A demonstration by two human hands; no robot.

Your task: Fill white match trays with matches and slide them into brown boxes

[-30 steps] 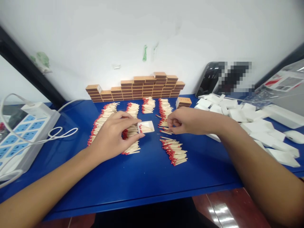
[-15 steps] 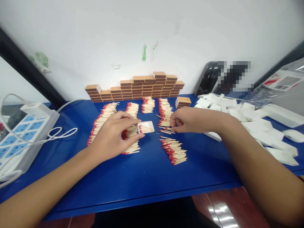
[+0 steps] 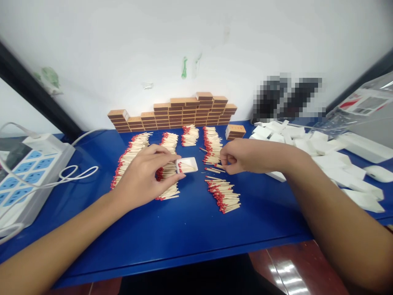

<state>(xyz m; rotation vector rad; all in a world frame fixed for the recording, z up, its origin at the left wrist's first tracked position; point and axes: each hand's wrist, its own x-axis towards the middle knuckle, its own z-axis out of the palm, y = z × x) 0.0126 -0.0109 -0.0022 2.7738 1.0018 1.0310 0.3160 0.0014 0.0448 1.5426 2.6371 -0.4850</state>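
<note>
- Left hand (image 3: 144, 178): you grasp the tray (image 3: 188, 166) by its left end, thumb on the near side and forefinger on the far side.
- Tray: it lies open side up near the middle of the table (image 3: 184, 233). A few matches lie in it, heads toward 9 o'clock.
- Right hand (image 3: 245, 155): it is at 3 o'clock from the tray and apart from it. Its fingers curl in over the loose matches (image 3: 212, 169). I cannot tell whether they grip any.
- Surroundings, taken from the tray:
  - The rows (image 3: 167, 141) run from 9 to 1 o'clock.
  - A heap (image 3: 225, 196) lies at 5 o'clock.
  - The boxes (image 3: 175, 114) are stacked at 12 o'clock against the wall.
  - White sleeves (image 3: 307, 145) are piled at 3 o'clock.
  - A strip (image 3: 27, 172) and its cable (image 3: 76, 174) lie at 9 o'clock.
- Risk, tray: your hold is on one end only. In my judgement a push from 3 o'clock would pivot it or tip its contents out.
- Risk, rows: your left palm hovers over the nearest row. Lowering the wrist would likely scatter it.
- Risk, loose matches: they lie at mixed angles. A hasty pinch could take some heads-reversed or flick strays across the table.
- Risk, heap: your right forearm passes close above it. A dropped elbow would likely drag matches toward the 6 o'clock edge.
</note>
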